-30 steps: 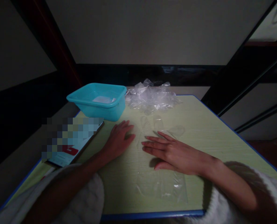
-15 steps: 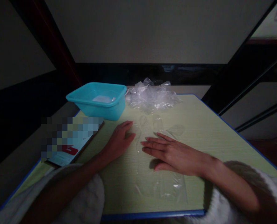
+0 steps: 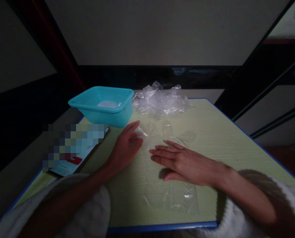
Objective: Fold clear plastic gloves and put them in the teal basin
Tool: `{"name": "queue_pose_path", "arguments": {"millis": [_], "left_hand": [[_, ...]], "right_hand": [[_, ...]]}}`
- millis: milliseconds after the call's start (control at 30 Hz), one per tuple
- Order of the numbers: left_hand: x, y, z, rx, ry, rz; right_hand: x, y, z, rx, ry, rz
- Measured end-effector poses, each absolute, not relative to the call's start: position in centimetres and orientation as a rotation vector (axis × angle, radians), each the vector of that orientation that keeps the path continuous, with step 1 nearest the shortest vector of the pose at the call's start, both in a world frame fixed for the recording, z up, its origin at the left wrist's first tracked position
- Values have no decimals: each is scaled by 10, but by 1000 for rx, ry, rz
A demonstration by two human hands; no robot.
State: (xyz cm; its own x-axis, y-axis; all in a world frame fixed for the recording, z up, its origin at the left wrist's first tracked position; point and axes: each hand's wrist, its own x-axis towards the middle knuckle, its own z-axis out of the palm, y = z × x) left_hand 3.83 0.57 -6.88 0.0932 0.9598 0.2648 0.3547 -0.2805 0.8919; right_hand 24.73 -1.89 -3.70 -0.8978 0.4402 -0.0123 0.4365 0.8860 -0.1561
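Just below the frame's centre, a clear plastic glove [image 3: 172,195] lies flat beneath the right hand [image 3: 184,162], whose outstretched fingers rest on it, grasping nothing, as before. Left of centre, the left hand [image 3: 127,145] now parts thumb and forefinger wider than half a second ago, beside the glove's edge, with no visible hold.

Left hand [image 3: 123,147] half-curled, thumb apart from forefinger; right hand [image 3: 187,163] palm down, fingers outstretched.
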Motion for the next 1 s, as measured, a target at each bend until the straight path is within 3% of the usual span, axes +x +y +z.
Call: {"name": "queue_pose_path", "arguments": {"millis": [367, 1000], "left_hand": [[45, -15, -61, 1763, 1198, 1101], [43, -25, -67, 2405, 896, 677]], "right_hand": [[248, -18, -37, -708, -3041, 239], [253, -11, -29, -752, -2903, 63]]}}
